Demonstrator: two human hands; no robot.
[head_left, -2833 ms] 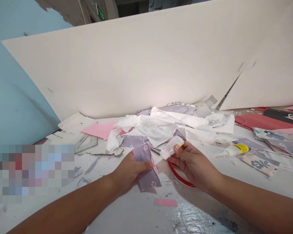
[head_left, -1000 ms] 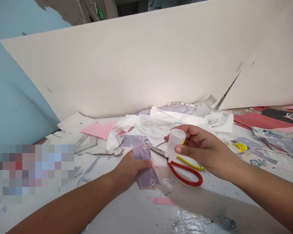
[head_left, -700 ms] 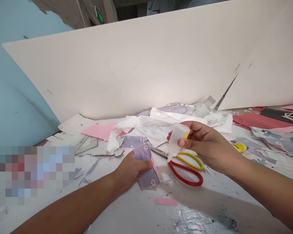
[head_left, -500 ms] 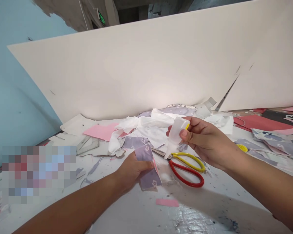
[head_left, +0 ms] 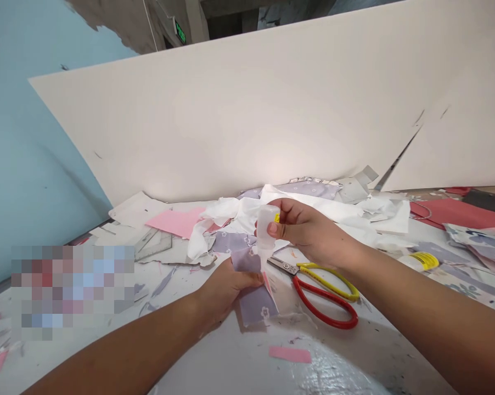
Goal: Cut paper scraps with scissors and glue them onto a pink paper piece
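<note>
My left hand [head_left: 226, 288] grips a folded piece of lilac floral fabric [head_left: 258, 307], with a pink layer showing along its right edge. Pinched in my right hand [head_left: 301, 227] is a small translucent glue bottle [head_left: 266, 222] with a yellow label, tipped nozzle-down. Its nozzle end is close to the fabric's upper right edge; I cannot tell if they touch. Just right of the fabric lie scissors [head_left: 325, 293] with one red and one yellow handle. A pink strip [head_left: 290, 354] lies on the table in front.
Crumpled white cloth [head_left: 239, 211], a pink sheet [head_left: 175, 221] and grey card scraps [head_left: 138, 214] are heaped against a white panel [head_left: 247, 120]. Another yellow-labelled bottle [head_left: 424, 260] lies under my right forearm's far side. Fabric pieces [head_left: 478, 241] and red sheets [head_left: 457, 213] are at right.
My right hand has brought the glue bottle left and tipped it more upright over the fabric. My left hand keeps hold of the fabric. The view has shifted slightly.
</note>
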